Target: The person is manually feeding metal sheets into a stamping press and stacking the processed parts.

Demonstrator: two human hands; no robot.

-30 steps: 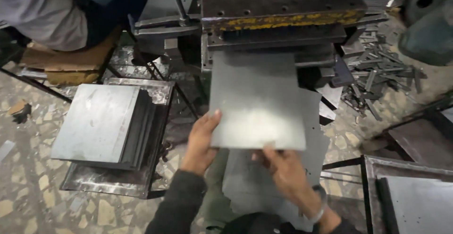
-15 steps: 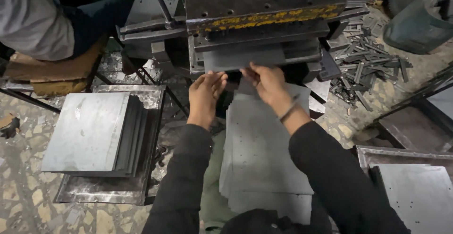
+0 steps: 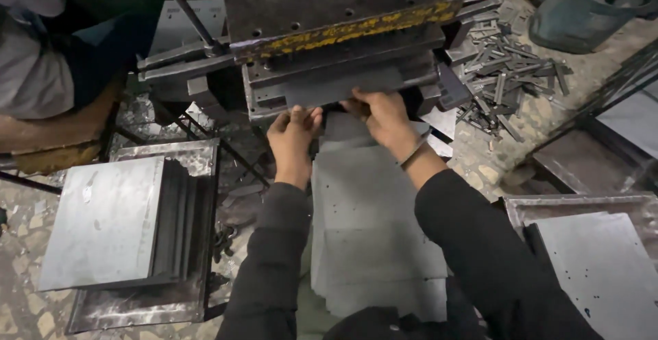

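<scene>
Both my hands reach forward to the mouth of a heavy steel press [image 3: 329,11] with a yellow-marked edge. My left hand [image 3: 293,134] and my right hand [image 3: 385,115] pinch the near edge of a grey metal sheet [image 3: 343,86] that lies almost wholly inside the press slot. A metal bangle sits on my right wrist. Below my arms lies a pile of grey sheets with small holes [image 3: 370,223].
A stack of plain grey sheets [image 3: 103,220] rests in a metal tray [image 3: 195,158] at my left. Another tray of sheets [image 3: 603,271] is at the right. Narrow metal offcuts [image 3: 510,76] litter the floor. A seated person [image 3: 34,73] is at the far left.
The sheet I held flat in front of me has gone forward into the press slot. My hands followed it from near my body to the press mouth.
</scene>
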